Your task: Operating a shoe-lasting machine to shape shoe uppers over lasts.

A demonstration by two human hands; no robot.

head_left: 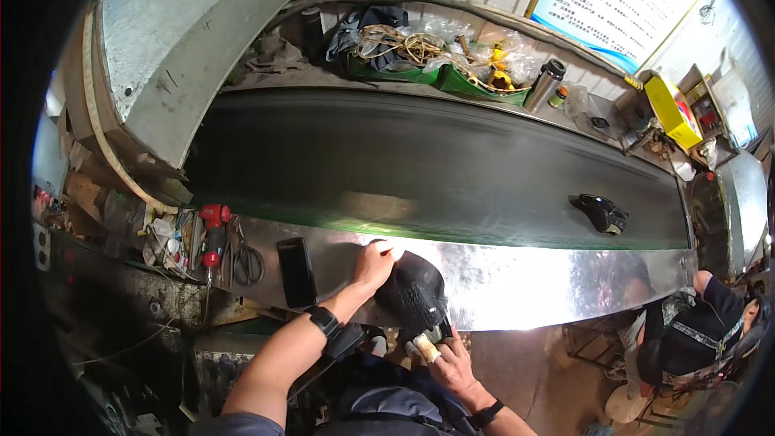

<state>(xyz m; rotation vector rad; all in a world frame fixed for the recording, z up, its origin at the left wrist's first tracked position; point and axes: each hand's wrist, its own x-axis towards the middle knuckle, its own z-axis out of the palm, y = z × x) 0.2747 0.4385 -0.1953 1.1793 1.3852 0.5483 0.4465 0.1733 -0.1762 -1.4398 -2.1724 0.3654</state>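
Note:
A black, curved, shoe-like piece (410,287) is held over the near metal ledge; its exact kind is unclear. At its upper left edge, my left hand (376,265) is closed, fingers curled against the piece. Its lower end is gripped by my right hand (449,365), one digit wrapped in pale tape. Some of the fingertips are hidden by the piece. Farther right, a second black, glossy, shoe-like piece (604,215) lies on the dark conveyor belt (484,165). A black phone (297,272) lies on the ledge, left of my left hand.
Scissors (248,264) and a red hand tool (214,230) are at the ledge's left end. A grey metal housing (190,32) overhangs the belt's left end. Green bins (395,73) and a steel flask (547,85) line the far side. Another person (694,331) sits at right.

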